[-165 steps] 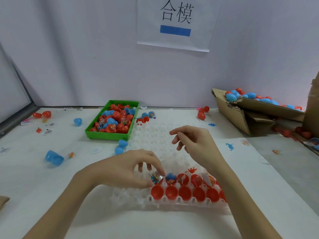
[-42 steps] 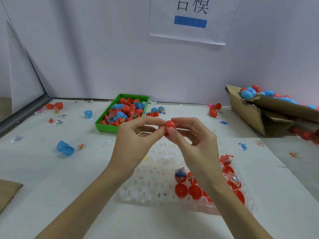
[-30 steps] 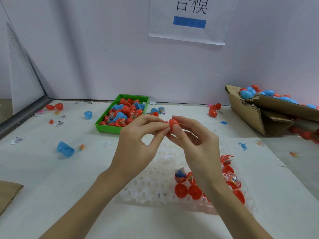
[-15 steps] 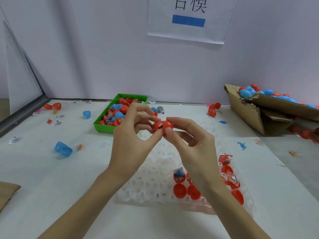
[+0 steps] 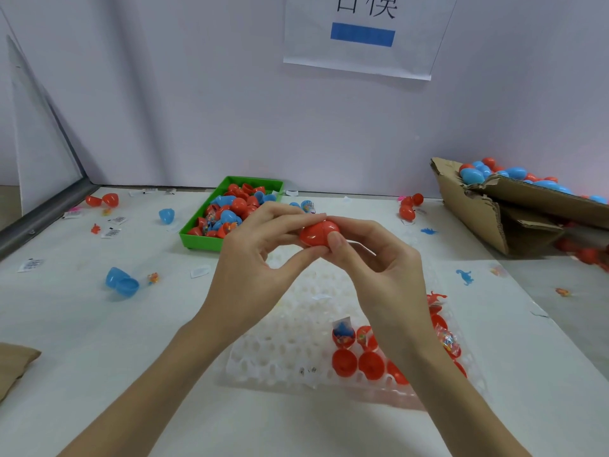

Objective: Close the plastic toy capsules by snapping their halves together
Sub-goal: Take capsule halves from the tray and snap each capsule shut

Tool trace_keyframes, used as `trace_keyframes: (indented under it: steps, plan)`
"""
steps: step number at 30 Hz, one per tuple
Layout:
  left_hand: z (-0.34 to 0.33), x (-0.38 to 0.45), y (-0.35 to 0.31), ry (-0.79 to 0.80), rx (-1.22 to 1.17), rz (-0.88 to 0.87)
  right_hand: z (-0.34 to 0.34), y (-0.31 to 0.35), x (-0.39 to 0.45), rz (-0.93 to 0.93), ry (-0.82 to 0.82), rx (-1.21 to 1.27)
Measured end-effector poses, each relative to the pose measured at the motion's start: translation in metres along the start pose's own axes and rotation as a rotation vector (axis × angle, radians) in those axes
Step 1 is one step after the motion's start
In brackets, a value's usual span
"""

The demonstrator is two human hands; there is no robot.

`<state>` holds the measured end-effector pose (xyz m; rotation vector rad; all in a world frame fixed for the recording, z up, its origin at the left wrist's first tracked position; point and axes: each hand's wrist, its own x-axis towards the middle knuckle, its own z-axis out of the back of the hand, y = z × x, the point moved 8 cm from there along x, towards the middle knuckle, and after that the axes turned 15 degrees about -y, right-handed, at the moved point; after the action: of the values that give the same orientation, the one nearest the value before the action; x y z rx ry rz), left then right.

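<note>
A red capsule (image 5: 317, 234) is held up above the table between both hands, its two halves together with a seam line showing. My left hand (image 5: 257, 268) pinches its left half with thumb and fingers. My right hand (image 5: 379, 268) pinches its right half. Below them lies a clear plastic holder tray (image 5: 283, 351) with several open red capsule halves (image 5: 344, 362) at its near right, some holding small toy packets (image 5: 342, 333).
A green bin (image 5: 201, 240) of red and blue capsule pieces stands at the back centre. A torn cardboard box (image 5: 494, 212) of capsules sits at the right. An open blue capsule (image 5: 122, 282), loose red halves (image 5: 102, 200), paper labels and tiny toys lie scattered on the white table.
Earlier my hands worked at the tray; they then lifted a red capsule. Over the last second its two halves went from a visible gap to pressed together.
</note>
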<state>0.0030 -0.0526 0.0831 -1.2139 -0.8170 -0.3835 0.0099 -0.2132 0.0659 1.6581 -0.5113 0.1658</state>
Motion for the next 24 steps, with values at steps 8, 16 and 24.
trace_keyframes:
  steps: [8, 16, 24]
  plan:
    - [-0.001, -0.005, -0.017, -0.062, 0.175, -0.139, 0.001, -0.001, -0.003, -0.055, -0.039, 0.046]
    - [-0.002, -0.004, -0.016, -0.032, 0.318, -0.226, -0.004, -0.018, -0.008, -0.343, -0.012, 0.204]
    - [-0.012, -0.01, -0.005, 0.07, 0.17, -0.119, -0.004, -0.031, -0.012, -0.531, -0.106, 0.349]
